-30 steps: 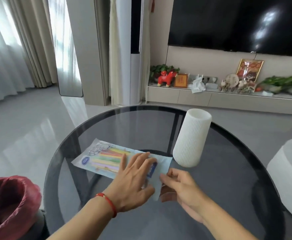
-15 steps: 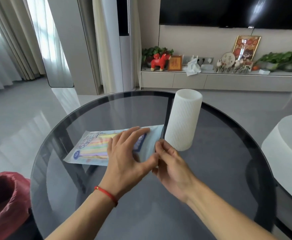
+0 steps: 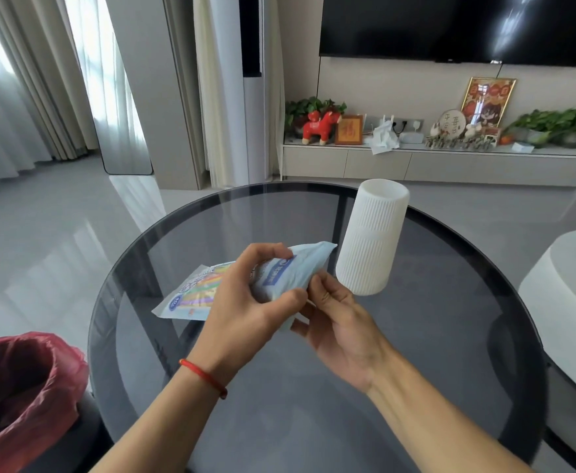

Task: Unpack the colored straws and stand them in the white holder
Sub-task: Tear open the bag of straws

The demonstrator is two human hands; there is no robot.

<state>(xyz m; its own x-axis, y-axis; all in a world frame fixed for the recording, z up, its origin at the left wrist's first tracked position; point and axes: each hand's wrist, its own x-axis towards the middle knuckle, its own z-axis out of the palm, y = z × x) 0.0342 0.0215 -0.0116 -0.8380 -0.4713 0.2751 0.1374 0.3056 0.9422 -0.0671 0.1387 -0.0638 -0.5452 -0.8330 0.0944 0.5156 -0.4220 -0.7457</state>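
Your left hand (image 3: 245, 302) grips the straw packet (image 3: 279, 278) across its middle, fingers curled over the top edge, thumb under the near edge. Your right hand (image 3: 341, 322) pinches the packet's near right corner between thumb and fingertips; the rest of its fingers are loosely curled.

Count: one packet, one white holder (image 3: 371, 244), two hands. Straws inside are too bunched to count.

The packet is pale blue plastic with a blue label, with striped colours showing through the clear left part. Its right end is lifted above the glass table (image 3: 416, 353); whether the left end touches the glass is unclear. The holder, ribbed and upright, stands just right of the packet.
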